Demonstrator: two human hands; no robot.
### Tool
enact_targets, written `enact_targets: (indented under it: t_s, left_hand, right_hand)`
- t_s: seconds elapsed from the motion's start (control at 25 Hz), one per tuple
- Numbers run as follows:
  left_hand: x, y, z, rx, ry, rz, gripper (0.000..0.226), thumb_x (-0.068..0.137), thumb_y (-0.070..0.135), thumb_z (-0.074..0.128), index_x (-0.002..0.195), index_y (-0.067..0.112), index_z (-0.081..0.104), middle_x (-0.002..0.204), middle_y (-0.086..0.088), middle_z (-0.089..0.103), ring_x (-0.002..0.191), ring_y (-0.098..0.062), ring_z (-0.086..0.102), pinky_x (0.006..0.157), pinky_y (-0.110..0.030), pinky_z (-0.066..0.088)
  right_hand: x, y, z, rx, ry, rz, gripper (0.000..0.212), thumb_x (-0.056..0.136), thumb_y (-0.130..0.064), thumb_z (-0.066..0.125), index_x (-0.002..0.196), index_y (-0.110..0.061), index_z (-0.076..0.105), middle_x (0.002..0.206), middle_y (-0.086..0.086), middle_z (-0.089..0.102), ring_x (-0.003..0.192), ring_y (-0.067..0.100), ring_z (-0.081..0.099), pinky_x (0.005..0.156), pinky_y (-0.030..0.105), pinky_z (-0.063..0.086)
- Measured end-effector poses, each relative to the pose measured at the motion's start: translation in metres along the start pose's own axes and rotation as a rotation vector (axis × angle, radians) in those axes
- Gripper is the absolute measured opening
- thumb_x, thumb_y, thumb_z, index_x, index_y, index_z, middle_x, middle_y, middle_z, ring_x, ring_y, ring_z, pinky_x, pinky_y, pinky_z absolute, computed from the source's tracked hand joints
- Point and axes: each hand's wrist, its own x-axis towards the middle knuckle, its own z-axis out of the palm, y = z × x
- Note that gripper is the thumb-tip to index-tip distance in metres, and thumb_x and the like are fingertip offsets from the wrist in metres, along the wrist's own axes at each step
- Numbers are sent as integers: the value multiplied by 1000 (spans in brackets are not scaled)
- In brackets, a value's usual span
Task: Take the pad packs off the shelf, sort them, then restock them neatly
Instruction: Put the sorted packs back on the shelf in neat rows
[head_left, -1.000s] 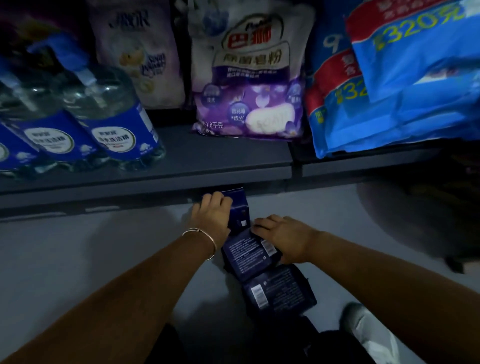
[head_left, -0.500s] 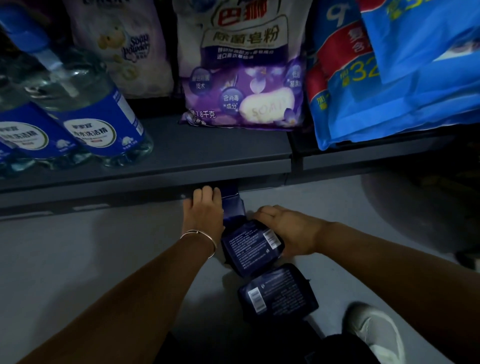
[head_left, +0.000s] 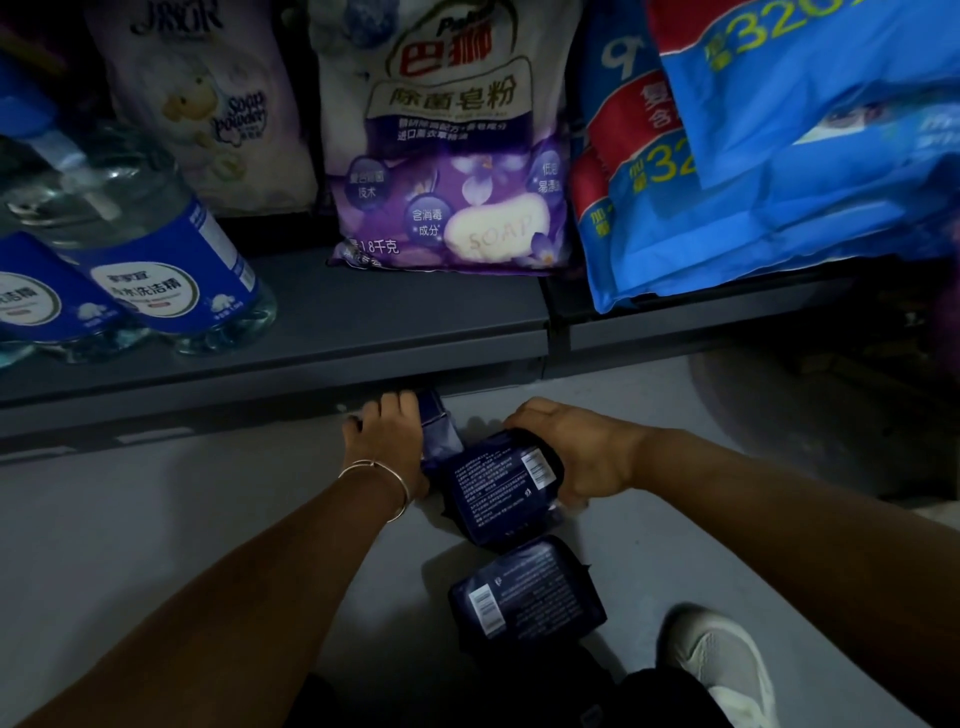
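Pad packs on floor below shelf (head_left: 322, 358). Upright pack (head_left: 435, 423) at 12 o'clock is gripped by left hand (head_left: 387, 441); middle pack (head_left: 501, 483) by right hand (head_left: 576, 452). Toppling is risked if either grip slips.

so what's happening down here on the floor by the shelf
A person is crouched at a grey metal shelf, handling dark blue pad packs. The left hand holds an upright dark blue pack at the gap under the shelf's bottom edge. The right hand grips a second dark blue pack with a white barcode label, fingers curled over its top. A third dark blue pack lies loose on the pale floor, nearer the person's white shoe.
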Motion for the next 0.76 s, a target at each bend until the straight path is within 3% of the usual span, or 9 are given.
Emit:
enact_targets:
  t_s: [0.2, 0.32, 0.56, 0.68, 0.76]
  left_hand:
    - [-16, -30, -48, -194, -253, -74, 121, 60, 31, 83, 147, 23, 0, 140, -14, 29, 129, -37, 32, 101, -47, 41]
    - [-36, -51, -90, -349, -280, -70, 119, 60, 29, 82, 146, 32, 0, 138, -17, 34, 120, -37, 45, 96, -44, 46]
    - [-79, -82, -196, -672, -13, -40, 100, 63, 15, 82, 141, 23, 20, 126, -14, 48, 104, -26, 51, 88, -30, 45]
    - [-104, -94, -245, -778, 113, -13, 97, 63, 14, 83, 139, 21, 23, 120, -11, 55, 103, -24, 54, 83, -29, 45]
    - [-118, -102, -272, -817, 156, 3, 94, 65, 17, 83, 138, 23, 24, 115, -8, 55, 101, -24, 56, 80, -29, 46]
  right_hand:
    - [-14, -25, -40, 106, 3, 65, 83, 62, -9, 83, 136, -16, 43, 124, 2, 45, 114, 18, 49, 98, 32, 45]
    - [-34, -57, -73, 275, 34, 99, 86, 61, -4, 82, 137, -18, 44, 127, 0, 49, 115, 17, 51, 97, 31, 48]
    - [-89, -126, -142, 553, 223, 30, 89, 35, -26, 81, 121, -23, 57, 118, 11, 64, 110, 24, 61, 98, 38, 49]
    - [-121, -160, -172, 726, 265, -46, 60, 59, 1, 77, 113, -16, 61, 117, 21, 64, 102, 28, 63, 91, 37, 50]
    - [-139, -178, -190, 763, 301, -88, 58, 61, 2, 73, 115, -14, 61, 113, 16, 65, 95, 24, 64, 80, 32, 53]
